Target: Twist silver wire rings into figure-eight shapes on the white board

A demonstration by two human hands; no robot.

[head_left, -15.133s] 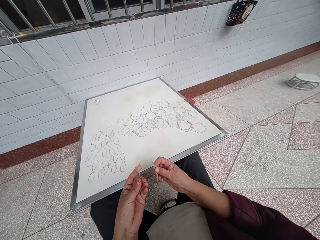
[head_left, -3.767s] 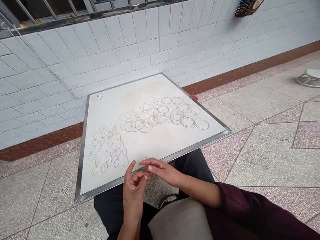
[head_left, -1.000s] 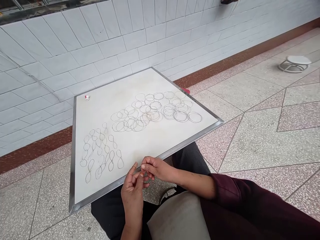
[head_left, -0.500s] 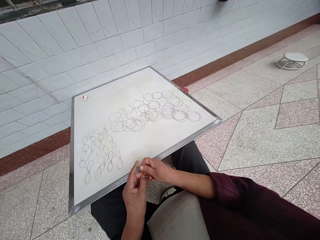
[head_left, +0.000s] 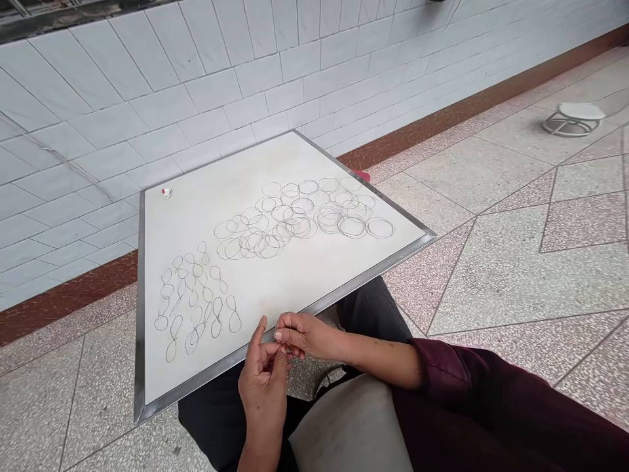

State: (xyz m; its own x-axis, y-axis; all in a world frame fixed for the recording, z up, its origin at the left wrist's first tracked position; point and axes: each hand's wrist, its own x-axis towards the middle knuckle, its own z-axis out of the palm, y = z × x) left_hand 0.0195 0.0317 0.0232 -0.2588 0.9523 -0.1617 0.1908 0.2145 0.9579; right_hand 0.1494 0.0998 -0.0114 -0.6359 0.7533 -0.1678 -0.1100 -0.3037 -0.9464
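Observation:
My left hand point(head_left: 265, 377) and my right hand point(head_left: 307, 335) meet at the near edge of the white table. Both are closed in a pinch on one thin wire loop point(head_left: 284, 316). A small arc of it rises over the right fingers; the rest is hidden by my hands. My left forefinger points up, apart from the pinch. On the table to the left lie several wire loops twisted into figure eights point(head_left: 217, 317). Farther back, several round wire rings point(head_left: 352, 226) lie overlapping.
The white table point(head_left: 275, 282) has a metal rim point(head_left: 373, 278) and stands against a tiled wall point(head_left: 196, 124). A small red and white object point(head_left: 167, 193) lies near its far left corner. A white stool point(head_left: 574, 119) stands on the floor at far right.
My hands have barely moved, staying together at the table edge. My left forefinger has shifted slightly left, and a wire arc now shows over my right fingers.

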